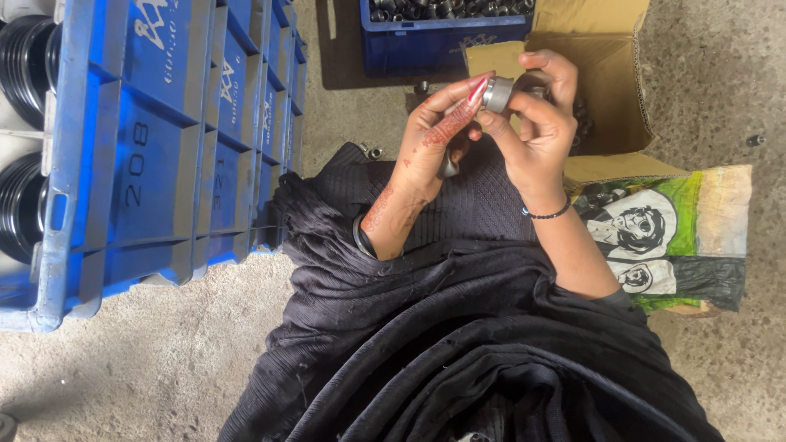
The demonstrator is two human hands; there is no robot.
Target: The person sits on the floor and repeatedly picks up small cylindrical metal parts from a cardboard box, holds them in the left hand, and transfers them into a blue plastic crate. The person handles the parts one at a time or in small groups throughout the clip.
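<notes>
Both hands on a small metal ring (pixel 497 93), held up over the lap.

Ring is pinched between the right hand (pixel 536 123) thumb and fingers; left hand (pixel 434 143) index fingertip (pixel 477 86) touches its rim, other left fingers curled around a second metal part (pixel 449 168). Both wrists bent up, palms facing each other. Open cardboard box (pixel 610 98) just behind the hands, contents mostly hidden. Blue crate (pixel 442 37) beyond holds many metal rings. Stacked blue crates (pixel 164 139) at left.

An open brown cardboard box (pixel 610 98) sits on the concrete floor just past the person's knees. Beside it lies a flattened printed bag (pixel 679 237), green, white and black, with drawn figures.
</notes>
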